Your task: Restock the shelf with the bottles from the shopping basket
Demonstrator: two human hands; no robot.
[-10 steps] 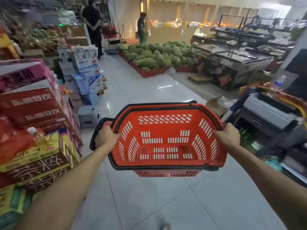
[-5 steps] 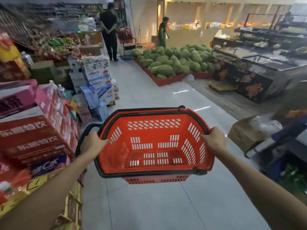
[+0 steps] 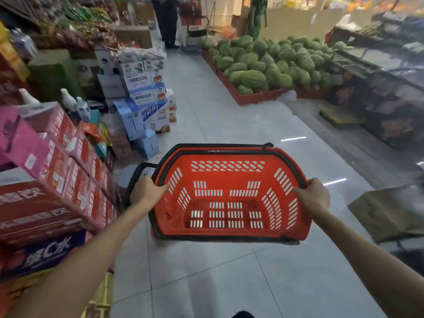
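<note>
Walking forward, I hold the basket [image 3: 229,177] out front, left hand [image 3: 148,193] and right hand [image 3: 314,198] clenched on its side rims. Boxes [image 3: 57,191] on my left have come closer; the basket looks empty, so loading bottles probably comes first.

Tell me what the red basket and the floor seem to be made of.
Basket: likely moulded plastic, uniform red with a dull sheen, slots cut cleanly through walls and base. Floor: probably glazed ceramic or polished stone tiles, given the grout lines and bright light reflections.
</note>
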